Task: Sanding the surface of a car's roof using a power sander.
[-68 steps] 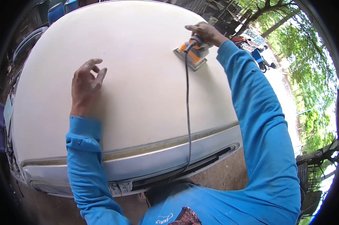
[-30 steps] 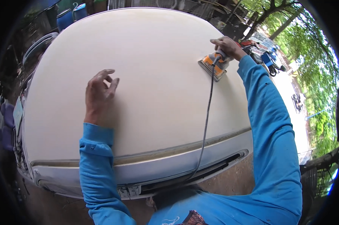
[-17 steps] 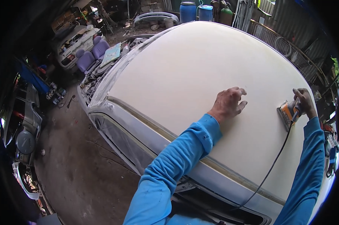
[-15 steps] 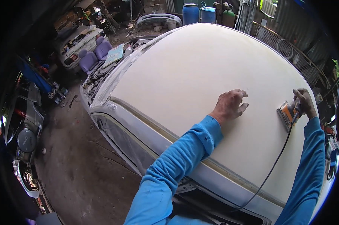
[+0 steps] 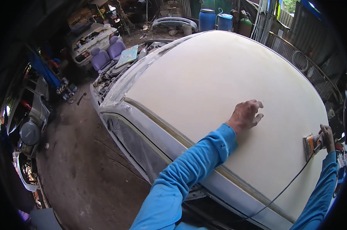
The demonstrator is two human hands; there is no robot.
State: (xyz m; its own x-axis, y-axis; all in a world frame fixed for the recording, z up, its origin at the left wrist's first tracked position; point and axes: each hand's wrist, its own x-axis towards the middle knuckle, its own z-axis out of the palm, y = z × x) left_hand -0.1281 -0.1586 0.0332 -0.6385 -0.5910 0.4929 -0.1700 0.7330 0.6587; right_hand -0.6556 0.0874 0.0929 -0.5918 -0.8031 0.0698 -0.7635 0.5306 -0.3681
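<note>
A broad, pale cream car roof spreads out before me. My left hand rests near its middle, fingers bent and apart, with nothing in them. At the roof's right edge, my right hand is wrapped round an orange electric sander. The sander's flat pad lies against the roof. From it a dark power cord runs down across the roof and over the near side. Blue sleeves cover both my forearms.
Clear plastic sheeting covers the car's side window. Purple seats and a flat panel stand by the front end. Blue drums and wire mesh are behind. A vehicle with a round wheel cover is at left.
My right hand has moved the sander nearer to me and toward the roof's right edge. The left hand stays in about the same spot on the roof. The whole view has shifted slightly.
</note>
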